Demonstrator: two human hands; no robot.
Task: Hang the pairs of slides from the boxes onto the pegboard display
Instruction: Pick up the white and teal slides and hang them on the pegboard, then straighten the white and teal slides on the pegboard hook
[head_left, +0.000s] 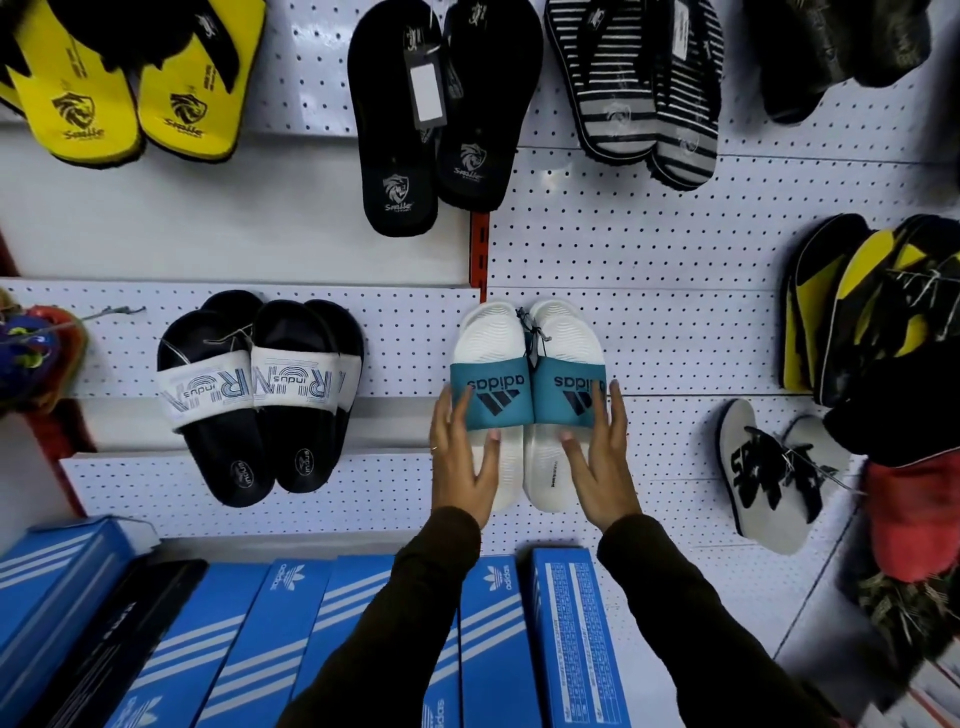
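White foam slides with teal straps (524, 395) sit mid-pegboard (675, 249); left hand (460, 467) and right hand (602, 467) press flat, fingers spread, so square them gently

White pegboard (675, 249) loaded with hanging footwear, blue boxes (498, 639) lined up at its foot.

Right between the left hand (462, 467) and right hand (605, 467), white slides with teal straps (524, 400) lie flat against the board. Left of the left hand: black slides with white straps (254, 395). Above: black flip-flops (436, 114), yellow ones (124, 83) far left, striped ones (639, 88) up right. Right of the right hand, a grey sandal (769, 478).
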